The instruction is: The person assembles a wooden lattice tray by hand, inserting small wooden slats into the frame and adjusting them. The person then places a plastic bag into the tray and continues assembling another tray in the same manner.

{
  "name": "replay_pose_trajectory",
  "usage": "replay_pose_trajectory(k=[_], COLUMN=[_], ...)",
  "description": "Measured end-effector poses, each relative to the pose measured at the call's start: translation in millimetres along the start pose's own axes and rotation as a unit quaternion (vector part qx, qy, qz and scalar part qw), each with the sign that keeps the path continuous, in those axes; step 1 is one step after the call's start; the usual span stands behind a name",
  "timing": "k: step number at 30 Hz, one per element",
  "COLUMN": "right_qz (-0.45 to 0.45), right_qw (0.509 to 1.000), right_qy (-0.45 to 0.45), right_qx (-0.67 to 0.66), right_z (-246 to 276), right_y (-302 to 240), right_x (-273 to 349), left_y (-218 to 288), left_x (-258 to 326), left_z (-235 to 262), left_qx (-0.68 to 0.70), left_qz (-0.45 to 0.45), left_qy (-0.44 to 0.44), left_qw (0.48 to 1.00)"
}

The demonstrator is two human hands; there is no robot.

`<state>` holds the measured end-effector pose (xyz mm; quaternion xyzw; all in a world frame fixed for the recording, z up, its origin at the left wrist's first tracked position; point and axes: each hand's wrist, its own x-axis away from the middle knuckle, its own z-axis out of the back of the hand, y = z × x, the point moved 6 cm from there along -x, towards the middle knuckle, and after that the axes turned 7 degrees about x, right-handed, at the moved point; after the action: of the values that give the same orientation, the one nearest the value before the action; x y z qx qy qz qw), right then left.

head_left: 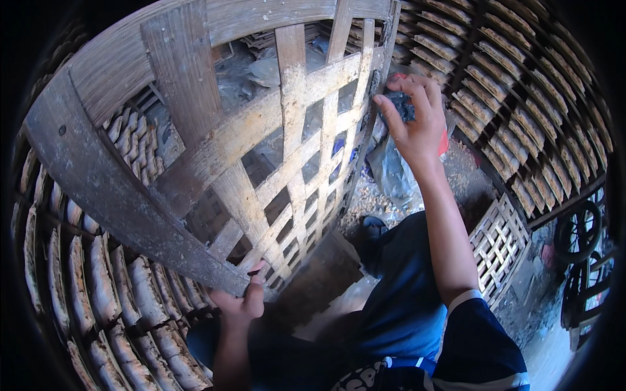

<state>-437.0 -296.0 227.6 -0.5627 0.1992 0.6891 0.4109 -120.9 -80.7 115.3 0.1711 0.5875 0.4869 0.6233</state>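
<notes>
A large woven lattice panel [254,120] of flat bamboo or wooden strips, set in a worn wooden frame, stands tilted in front of me. At its near lower corner, my left hand [240,304] is closed round the frame, with the thumb up on the near side. My right hand [417,111] is raised beside the panel's right edge, its thumb and fingers apart and curved. Whether the right thumb touches that edge I cannot tell. Behind the right fingers something red and dark shows in part.
Stacked rows of curved roof tiles [140,290] stand at the left, and more tile rows [515,98] rise at the right. A smaller woven panel [501,246] leans at the lower right. Plastic sheeting [394,171] and crumbly debris lie on the ground near my foot.
</notes>
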Motion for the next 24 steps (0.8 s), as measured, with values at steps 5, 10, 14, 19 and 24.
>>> replay_pose_trajectory(k=[5, 10, 14, 19, 24], right_qz=[0.032, 0.020, 0.018, 0.034, -0.085], right_qw=[0.999, 0.999, 0.997, 0.994, 0.992], right_qy=[0.000, -0.018, -0.016, -0.027, 0.008], right_qx=[0.040, 0.047, 0.071, 0.099, -0.088], right_z=[-1.5, 0.2, 4.9, 3.4, -14.9], right_y=[1.5, -2.3, -5.1, -9.0, 30.2], right_x=[-3.4, -6.0, -9.0, -8.6, 10.0], left_y=[10.9, 18.1, 16.0, 18.1, 8.2], left_x=[-3.1, -8.9, -2.1, -9.8, -7.3], left_z=[-3.6, -4.6, -12.9, -8.0, 2.7], left_qx=[-0.031, -0.021, 0.093, -0.027, -0.040], left_qz=[-0.034, -0.079, -0.009, -0.095, -0.093], left_qy=[-0.040, -0.029, 0.052, -0.042, -0.051], left_qw=[0.998, 0.996, 0.994, 0.994, 0.994])
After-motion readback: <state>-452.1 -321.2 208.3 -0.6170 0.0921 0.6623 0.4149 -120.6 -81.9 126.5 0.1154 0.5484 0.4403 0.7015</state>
